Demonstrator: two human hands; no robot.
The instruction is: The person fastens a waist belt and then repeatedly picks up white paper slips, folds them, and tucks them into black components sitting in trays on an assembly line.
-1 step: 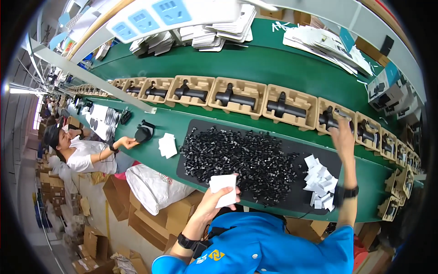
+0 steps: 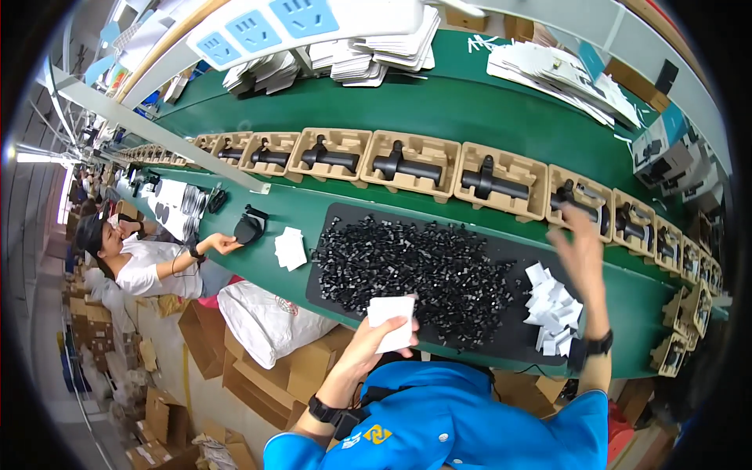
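My left hand [image 2: 368, 343] is closed around a small stack of white cards [image 2: 390, 317], held over the near edge of a big heap of small black parts [image 2: 415, 270]. Over the green bench, my right hand [image 2: 581, 247] has its fingers apart and nothing visible in it. It is nearest to a brown moulded tray [image 2: 552, 205] that contains a black device, partly hidden behind the fingers. A loose pile of white cards [image 2: 552, 309] lies on the dark mat [image 2: 513, 254] below this hand.
Similar trays with black devices [image 2: 497, 186] form a long row along the bench. At the left, a co-worker's hand [image 2: 227, 244] touches a black object [image 2: 249, 227] beside more white cards [image 2: 291, 249]. A white power strip [image 2: 313, 43] crosses the top. Cardboard boxes [image 2: 258, 384] stand below.
My right hand has drawn back from the tray toward me, and its fingers have spread. The left hand with its cards has barely shifted.
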